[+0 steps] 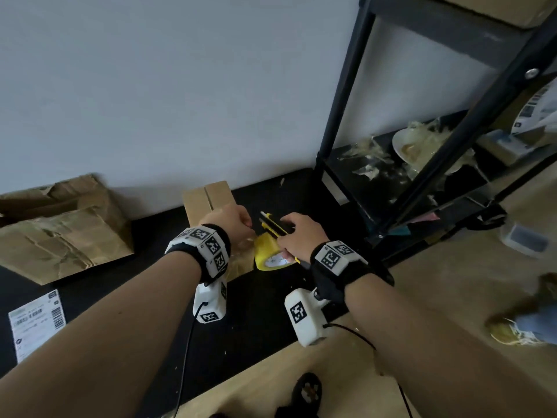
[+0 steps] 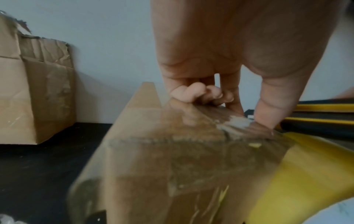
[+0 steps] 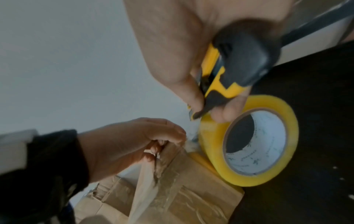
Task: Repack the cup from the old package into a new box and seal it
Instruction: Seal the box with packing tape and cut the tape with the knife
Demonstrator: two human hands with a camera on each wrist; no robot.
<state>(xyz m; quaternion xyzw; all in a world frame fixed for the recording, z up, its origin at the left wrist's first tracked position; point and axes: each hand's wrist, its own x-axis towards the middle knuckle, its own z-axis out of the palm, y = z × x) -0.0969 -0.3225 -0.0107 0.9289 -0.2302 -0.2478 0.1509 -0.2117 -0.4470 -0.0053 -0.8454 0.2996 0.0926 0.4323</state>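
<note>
1. Far left: crumpled old package on the black table, against the wall.
2. New box mid-table, flaps closed. Cup not visible.
3. Left hand pinches the tape strip over the box top.
4. Right hand grips the yellow-black utility knife, tip at the tape.
5. Tape roll touches the box's right side.

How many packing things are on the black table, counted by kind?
Cardboard boxes: 2, the small taped box under the left hand and the torn old box.
Tape rolls: 1, the yellow tape roll.
Utility knives: 1, the yellow-and-black utility knife gripped in the right hand.
Shipping labels: 1, the white label.
Total: 5.
</note>
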